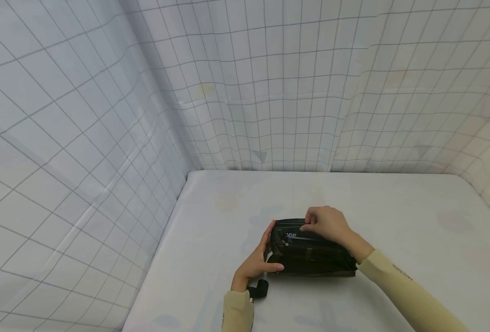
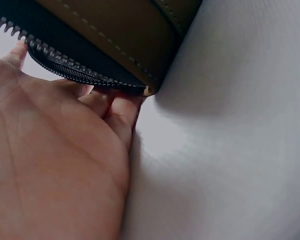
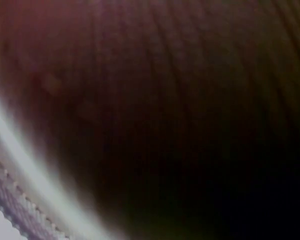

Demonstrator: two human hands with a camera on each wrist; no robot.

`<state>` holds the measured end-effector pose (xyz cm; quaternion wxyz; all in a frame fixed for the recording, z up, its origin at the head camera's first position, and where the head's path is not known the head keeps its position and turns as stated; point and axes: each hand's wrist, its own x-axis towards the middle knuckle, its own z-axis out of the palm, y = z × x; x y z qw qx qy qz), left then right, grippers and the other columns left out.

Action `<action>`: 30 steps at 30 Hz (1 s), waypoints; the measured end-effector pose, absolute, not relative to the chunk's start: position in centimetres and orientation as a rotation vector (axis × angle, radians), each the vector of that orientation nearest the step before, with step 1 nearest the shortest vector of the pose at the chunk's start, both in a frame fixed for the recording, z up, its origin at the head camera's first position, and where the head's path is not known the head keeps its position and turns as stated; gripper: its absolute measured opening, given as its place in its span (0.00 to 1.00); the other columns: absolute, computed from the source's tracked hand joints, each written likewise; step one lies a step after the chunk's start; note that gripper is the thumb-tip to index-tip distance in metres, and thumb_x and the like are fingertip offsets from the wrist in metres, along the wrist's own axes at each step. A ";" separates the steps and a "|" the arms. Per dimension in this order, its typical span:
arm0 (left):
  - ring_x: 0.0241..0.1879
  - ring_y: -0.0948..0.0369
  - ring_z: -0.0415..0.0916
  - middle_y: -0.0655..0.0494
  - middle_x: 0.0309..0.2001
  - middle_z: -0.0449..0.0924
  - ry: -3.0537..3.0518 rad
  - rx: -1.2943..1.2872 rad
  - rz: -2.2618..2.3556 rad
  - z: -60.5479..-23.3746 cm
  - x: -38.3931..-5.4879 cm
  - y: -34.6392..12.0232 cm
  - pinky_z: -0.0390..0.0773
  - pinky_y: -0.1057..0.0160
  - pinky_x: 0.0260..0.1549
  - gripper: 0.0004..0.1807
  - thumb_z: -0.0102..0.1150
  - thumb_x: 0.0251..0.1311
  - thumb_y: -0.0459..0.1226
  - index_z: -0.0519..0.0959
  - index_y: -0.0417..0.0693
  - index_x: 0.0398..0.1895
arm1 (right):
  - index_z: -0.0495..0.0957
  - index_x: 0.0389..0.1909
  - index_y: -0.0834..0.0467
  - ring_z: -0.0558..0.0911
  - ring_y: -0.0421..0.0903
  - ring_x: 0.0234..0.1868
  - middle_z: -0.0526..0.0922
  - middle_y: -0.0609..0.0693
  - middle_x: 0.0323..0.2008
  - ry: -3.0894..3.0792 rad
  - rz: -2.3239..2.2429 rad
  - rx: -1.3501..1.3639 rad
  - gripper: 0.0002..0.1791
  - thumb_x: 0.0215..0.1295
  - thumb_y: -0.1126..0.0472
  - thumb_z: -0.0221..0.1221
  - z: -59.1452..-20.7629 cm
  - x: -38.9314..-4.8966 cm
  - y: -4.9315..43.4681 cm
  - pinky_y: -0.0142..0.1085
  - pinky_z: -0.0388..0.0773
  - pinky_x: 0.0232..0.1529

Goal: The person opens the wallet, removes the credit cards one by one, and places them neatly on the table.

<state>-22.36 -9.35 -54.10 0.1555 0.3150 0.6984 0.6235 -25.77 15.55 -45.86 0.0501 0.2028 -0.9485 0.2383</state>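
Observation:
A dark zippered clutch bag with "Vip" lettering lies on the white table. My left hand holds its left end, the thumb at the near lower corner and the fingers along the far side. In the left wrist view, the bag's brown stitched side and parted zipper teeth show above the palm. Over the bag's upper edge, my right hand has curled fingers, thumb and forefinger pinched together at the bag; what lies between them is hidden. The right wrist view is mostly dark and blurred.
The white table spreads around the bag. Behind it and at the sides hang white grid-patterned curtains. A small black device sits at the left wrist.

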 end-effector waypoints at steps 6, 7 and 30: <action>0.71 0.60 0.43 0.64 0.73 0.37 1.987 0.886 1.829 -55.4 -22.7 -9.2 0.50 0.58 0.66 0.60 0.68 0.46 0.53 0.34 0.65 0.73 | 0.75 0.19 0.48 0.70 0.34 0.17 0.74 0.37 0.15 -2.894 0.707 0.602 0.14 0.48 0.47 0.68 -45.8 -25.6 15.4 0.32 0.67 0.20; 0.71 0.60 0.44 0.64 0.73 0.37 1.988 0.881 1.829 -55.5 -22.7 -9.2 0.51 0.58 0.66 0.60 0.68 0.46 0.54 0.34 0.66 0.73 | 0.75 0.18 0.48 0.70 0.34 0.17 0.74 0.37 0.15 -2.894 0.706 0.603 0.14 0.47 0.47 0.68 -45.8 -25.6 15.4 0.32 0.67 0.19; 0.71 0.55 0.41 0.57 0.74 0.36 1.985 0.950 1.840 -54.2 -22.5 -9.4 0.51 0.62 0.65 0.59 0.68 0.50 0.46 0.33 0.56 0.74 | 0.72 0.18 0.46 0.68 0.36 0.16 0.72 0.37 0.16 -2.976 0.875 0.737 0.15 0.51 0.44 0.66 -46.3 -26.5 16.6 0.32 0.64 0.20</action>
